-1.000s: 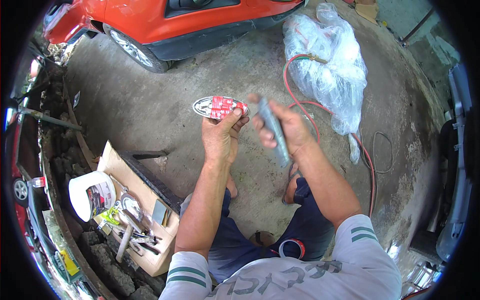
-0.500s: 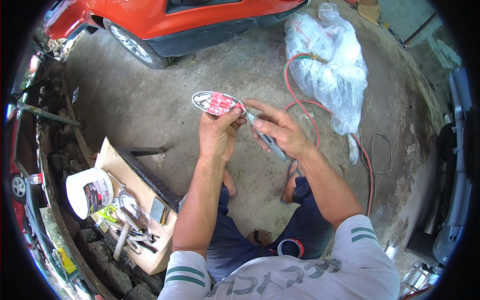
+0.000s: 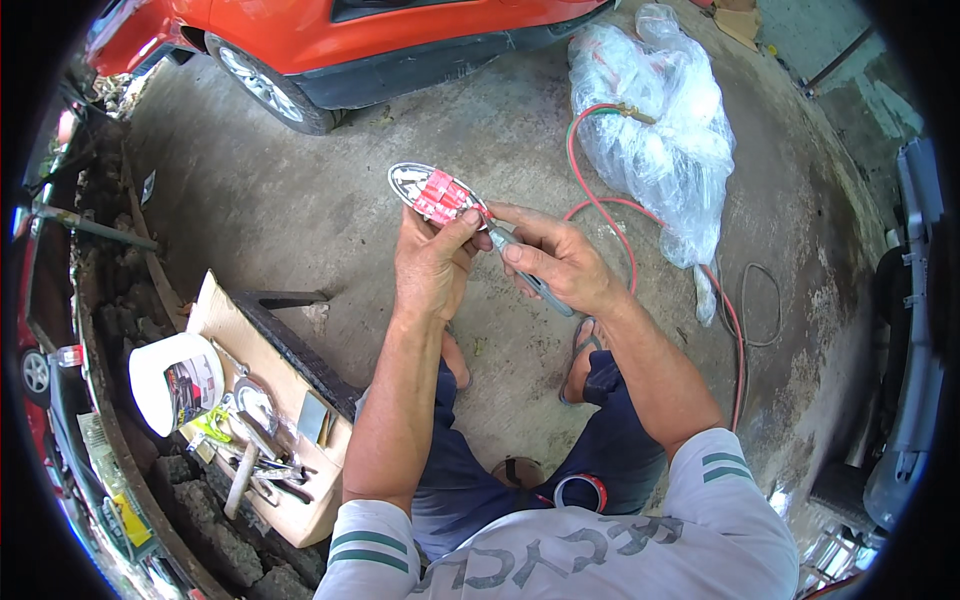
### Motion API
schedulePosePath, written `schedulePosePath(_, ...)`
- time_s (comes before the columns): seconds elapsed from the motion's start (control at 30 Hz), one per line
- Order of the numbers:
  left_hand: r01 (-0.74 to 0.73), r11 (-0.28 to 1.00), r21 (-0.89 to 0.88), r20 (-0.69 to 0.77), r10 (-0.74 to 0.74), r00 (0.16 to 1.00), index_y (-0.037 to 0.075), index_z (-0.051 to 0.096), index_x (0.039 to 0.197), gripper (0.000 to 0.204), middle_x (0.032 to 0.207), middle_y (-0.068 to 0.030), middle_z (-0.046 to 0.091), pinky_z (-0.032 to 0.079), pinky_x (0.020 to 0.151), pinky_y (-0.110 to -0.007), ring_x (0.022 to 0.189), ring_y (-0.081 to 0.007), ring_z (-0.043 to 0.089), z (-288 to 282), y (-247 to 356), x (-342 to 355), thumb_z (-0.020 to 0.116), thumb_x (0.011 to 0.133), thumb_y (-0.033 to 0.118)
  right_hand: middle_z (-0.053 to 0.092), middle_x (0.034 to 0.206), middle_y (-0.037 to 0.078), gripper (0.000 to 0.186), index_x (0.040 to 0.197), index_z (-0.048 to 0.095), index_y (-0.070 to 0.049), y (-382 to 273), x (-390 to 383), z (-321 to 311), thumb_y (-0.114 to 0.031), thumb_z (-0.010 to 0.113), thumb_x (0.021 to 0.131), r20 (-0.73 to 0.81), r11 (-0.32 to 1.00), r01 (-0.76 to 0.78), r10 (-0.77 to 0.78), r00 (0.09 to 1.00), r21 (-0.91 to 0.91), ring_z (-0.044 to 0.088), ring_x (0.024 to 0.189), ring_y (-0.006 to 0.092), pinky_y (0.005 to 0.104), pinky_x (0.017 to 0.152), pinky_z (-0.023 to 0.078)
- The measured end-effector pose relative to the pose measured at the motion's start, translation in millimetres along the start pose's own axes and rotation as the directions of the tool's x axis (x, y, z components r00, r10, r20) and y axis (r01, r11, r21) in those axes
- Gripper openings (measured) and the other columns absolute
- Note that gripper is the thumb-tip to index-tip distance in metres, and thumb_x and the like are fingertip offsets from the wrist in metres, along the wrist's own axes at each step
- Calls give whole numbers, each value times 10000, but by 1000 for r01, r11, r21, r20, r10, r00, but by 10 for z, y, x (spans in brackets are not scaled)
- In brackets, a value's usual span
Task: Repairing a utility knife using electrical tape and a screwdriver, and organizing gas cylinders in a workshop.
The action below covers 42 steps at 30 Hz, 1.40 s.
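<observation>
An oval chrome-rimmed badge [image 3: 410,180], its back partly covered with strips of red tape, is pinched between the thumb and fingers of my left hand [image 3: 430,262]. Around a grey utility knife [image 3: 548,296] my right hand [image 3: 568,262] is closed, thumb along the handle. The knife's front end meets the lower right end of the badge, close to my left thumb; the blade itself is too small to make out. A roll of red-edged tape [image 3: 601,490] rests at my lap.
At left, a cardboard-covered surface [image 3: 218,315] bears a white bucket [image 3: 150,385], a hammer [image 3: 242,482] and several small tools. A red car [image 3: 400,40] stands ahead. Clear plastic wrapping [image 3: 660,140] and a red hose [image 3: 628,240] lie on the concrete floor at right.
The badge has tilted, its far left end rising and its right end dipping. My right hand has brought the knife's front end closer in against the badge's right end.
</observation>
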State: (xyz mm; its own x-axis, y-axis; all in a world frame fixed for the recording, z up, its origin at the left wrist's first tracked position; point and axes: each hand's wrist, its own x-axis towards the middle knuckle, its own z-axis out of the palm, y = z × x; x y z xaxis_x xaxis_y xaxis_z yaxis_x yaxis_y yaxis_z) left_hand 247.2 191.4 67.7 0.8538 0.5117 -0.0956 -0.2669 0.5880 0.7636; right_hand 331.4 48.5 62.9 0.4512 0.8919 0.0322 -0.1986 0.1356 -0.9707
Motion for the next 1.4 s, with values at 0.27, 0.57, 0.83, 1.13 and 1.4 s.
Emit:
schedulePosePath(0.27,-88,995,42,42,86,995,76,434,1121,379,915,-57,600,502,664,-304,776,-159,600,-67,-75,24,652,826,-21,554,737,13,445,1333,480,-25,29,28,-7,-143,575,914,-74,997,22,-27,997,-68,499,594,70,224,524,415)
schedulePosePath(0.57,-78,996,48,34,77,996,70,439,1137,385,931,-60,603,511,662,-308,793,-157,604,-66,-42,21,644,827,-34,564,774,29,463,1361,445,-40,-65,-3,-5,-135,559,922,8,1000,-5,5,1000,-13,513,605,82,232,523,419)
schedulePosePath(0.83,-93,995,44,60,90,994,73,423,1136,401,924,-57,589,514,683,-319,811,-164,603,-71,-13,14,654,824,-28,564,776,33,461,1360,462,-47,-61,7,0,-148,568,923,2,993,-55,55,998,109,523,592,88,234,505,421)
schedulePosePath(1.13,-205,965,165,48,199,979,47,451,1073,331,908,-65,604,512,711,-323,794,-166,604,-29,-66,-9,662,826,-14,560,741,14,397,1305,506,-38,31,36,19,-145,567,928,-81,998,49,-52,995,-40,517,581,79,226,500,418)
schedulePosePath(1.4,-157,979,129,61,150,987,49,460,1119,366,922,-61,597,525,721,-361,835,-182,616,-69,-5,0,653,816,-25,593,824,101,452,1375,401,-80,-104,-14,-294,-310,438,988,-177,923,0,73,981,385,503,485,120,259,400,406)
